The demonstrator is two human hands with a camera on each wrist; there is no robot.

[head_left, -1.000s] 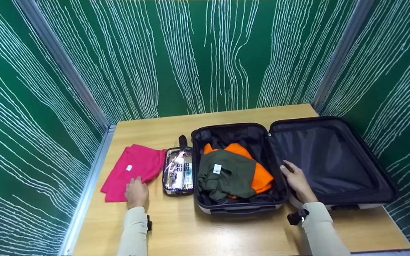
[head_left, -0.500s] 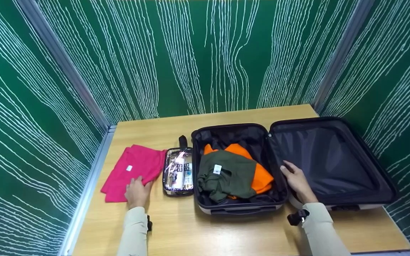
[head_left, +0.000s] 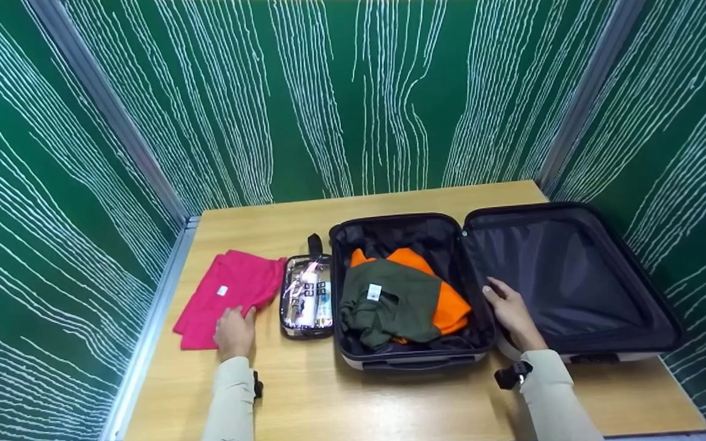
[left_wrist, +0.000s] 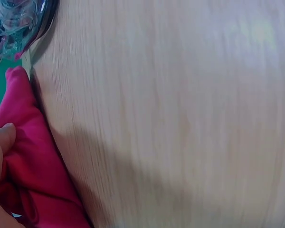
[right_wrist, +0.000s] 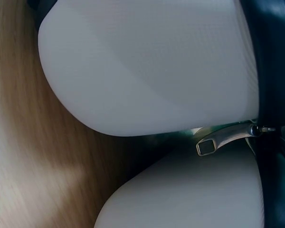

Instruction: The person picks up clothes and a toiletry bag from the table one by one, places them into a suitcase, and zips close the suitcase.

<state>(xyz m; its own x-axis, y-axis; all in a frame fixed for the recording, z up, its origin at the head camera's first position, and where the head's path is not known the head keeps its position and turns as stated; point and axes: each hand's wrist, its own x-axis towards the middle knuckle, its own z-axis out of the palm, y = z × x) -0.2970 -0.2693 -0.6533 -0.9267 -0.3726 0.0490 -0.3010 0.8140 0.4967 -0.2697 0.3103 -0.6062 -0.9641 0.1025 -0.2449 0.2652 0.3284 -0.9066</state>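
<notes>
My left hand (head_left: pixel 235 331) is at the near edge of a folded pink garment (head_left: pixel 230 275) with a white label. In the left wrist view its thumb presses the bunched pink cloth (left_wrist: pixel 38 156), the other fingers mostly out of frame. My right hand (head_left: pixel 515 315) rests by the seam between the two halves of an open black-lined suitcase (head_left: pixel 417 361), fingers loosely bent; its underside is hidden. A dark green garment (head_left: pixel 405 312) with a white tag lies on an orange garment (head_left: pixel 453 308) in the suitcase's left half. The right wrist view shows no hand, only pale shells (right_wrist: pixel 156 66) and a zipper pull (right_wrist: pixel 223 138).
Between the pink garment and the suitcase lies a clear toiletry bag (head_left: pixel 307 315) with bottles inside and a black strap. The suitcase lid half (head_left: pixel 580 275) lies open to the right. Green walls (head_left: pixel 390 92) with white lines enclose the wooden table (head_left: pixel 402 404).
My left thumb spread away from the fingers half a second ago and has since drawn back in toward them at the pink garment. The right hand and suitcase have not moved.
</notes>
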